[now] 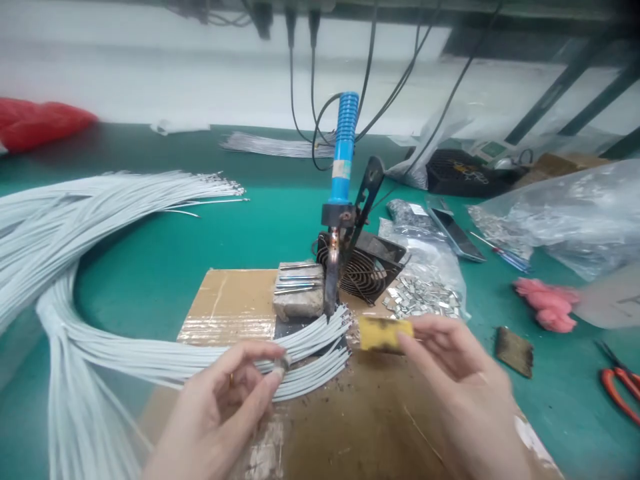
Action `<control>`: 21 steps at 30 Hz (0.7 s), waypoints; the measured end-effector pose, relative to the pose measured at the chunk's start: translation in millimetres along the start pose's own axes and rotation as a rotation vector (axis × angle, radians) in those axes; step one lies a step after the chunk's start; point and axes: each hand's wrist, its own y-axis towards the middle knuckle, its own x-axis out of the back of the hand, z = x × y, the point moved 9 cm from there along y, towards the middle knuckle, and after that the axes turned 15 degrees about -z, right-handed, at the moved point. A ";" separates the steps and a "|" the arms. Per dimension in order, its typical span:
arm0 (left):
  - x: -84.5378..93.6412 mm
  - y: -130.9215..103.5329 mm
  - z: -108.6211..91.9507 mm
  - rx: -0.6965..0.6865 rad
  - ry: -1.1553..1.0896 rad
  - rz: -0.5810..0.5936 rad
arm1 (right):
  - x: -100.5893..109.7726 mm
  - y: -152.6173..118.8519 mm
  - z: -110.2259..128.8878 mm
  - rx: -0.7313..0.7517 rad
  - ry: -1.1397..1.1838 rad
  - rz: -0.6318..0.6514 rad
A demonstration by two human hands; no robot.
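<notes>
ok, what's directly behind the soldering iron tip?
A small black wire-grille fan, leaning; beside it a grey block with metal pins on top. The fan's lower left is hidden by the blue-handled iron.

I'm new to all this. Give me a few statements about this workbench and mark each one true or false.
1. The right hand holds a yellow sponge. True.
2. The soldering iron has a red handle. False: the handle is blue.
3. The left hand pinches something small beside the white wires. True.
4. The scissors lie on the cardboard. False: they lie on the green mat at the right edge.
5. A small fan sits behind the iron. True.
6. The metal clips are left of the wires. False: they are to the right.
</notes>
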 end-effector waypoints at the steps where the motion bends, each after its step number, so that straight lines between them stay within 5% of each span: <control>1: -3.4 5.1 -9.2 -0.016 0.014 -0.006 | -20.4 -9.6 1.3 -0.003 0.016 0.068; 4: -18.8 13.1 -26.3 -0.061 0.050 0.016 | -59.9 -28.5 5.5 -0.013 0.063 0.180; 7: -35.1 17.1 -30.6 -0.093 0.054 0.062 | -72.5 -36.7 8.7 -0.012 0.096 0.218; 15: -30.6 7.7 -40.0 -0.256 0.022 -0.074 | -61.1 -55.6 5.8 0.070 0.051 0.252; 21: -35.2 13.6 -26.6 -0.252 0.058 -0.088 | -56.0 -58.2 4.5 0.127 -0.037 0.156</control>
